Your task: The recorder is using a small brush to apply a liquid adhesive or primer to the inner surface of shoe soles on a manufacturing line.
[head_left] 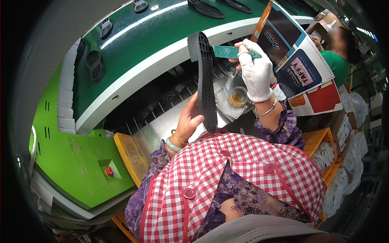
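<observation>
My left hand [189,119], bare with bracelets at the wrist, grips the lower end of a black shoe sole [206,77] and holds it upright on edge. My right hand [256,71], in a white glove, holds a green-handled brush [231,52] whose head touches the top of the sole. Below the right hand a small cup of amber liquid [238,97] stands on a plastic sheet on the metal bench [162,127].
A green conveyor belt [137,40] curves past in front, carrying several black soles [95,65]. Cardboard boxes [302,75] and another person [340,52] are at the right. Yellow crates [320,141] with white items stand lower right; a red button [109,171] sits on the green machine housing.
</observation>
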Demonstrator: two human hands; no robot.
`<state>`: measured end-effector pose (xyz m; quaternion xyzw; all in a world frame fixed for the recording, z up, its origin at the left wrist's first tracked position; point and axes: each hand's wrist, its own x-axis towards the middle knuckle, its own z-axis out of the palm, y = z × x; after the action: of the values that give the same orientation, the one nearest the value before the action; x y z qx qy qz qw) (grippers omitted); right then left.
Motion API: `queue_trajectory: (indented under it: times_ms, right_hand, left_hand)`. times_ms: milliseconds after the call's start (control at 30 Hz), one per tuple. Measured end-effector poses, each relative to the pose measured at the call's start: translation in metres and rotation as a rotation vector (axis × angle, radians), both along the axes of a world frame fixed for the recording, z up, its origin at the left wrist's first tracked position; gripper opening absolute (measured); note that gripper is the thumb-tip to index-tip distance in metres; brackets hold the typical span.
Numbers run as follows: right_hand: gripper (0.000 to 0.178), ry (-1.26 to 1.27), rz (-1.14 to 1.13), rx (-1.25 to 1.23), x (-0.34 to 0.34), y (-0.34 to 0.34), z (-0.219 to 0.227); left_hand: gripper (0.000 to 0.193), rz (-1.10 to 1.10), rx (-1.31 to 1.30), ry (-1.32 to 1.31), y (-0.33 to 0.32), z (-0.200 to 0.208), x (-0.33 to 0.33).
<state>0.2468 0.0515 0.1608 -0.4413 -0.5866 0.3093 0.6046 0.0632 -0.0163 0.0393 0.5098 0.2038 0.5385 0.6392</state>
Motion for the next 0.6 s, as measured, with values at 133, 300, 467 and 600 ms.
queue_trajectory:
  times_ms: [133, 300, 467, 600]
  right_hand:
    - [0.019, -0.057, 0.016, 0.024, 0.002, -0.001, 0.002]
    - [0.018, -0.116, 0.016, 0.0, 0.008, -0.003, 0.005]
    - [0.017, -0.153, 0.059, -0.065, 0.01, -0.006, 0.002]
    - [0.013, -0.054, 0.112, -0.075, 0.008, -0.014, 0.001]
  left_hand:
    - [0.08, -0.007, 0.008, 0.043, 0.0, 0.0, -0.001]
    - [0.08, -0.01, 0.015, 0.079, -0.002, -0.003, 0.001]
    - [0.081, -0.004, 0.009, 0.106, -0.001, -0.006, 0.0]
    - [0.082, 0.029, -0.039, 0.057, -0.001, -0.008, 0.002]
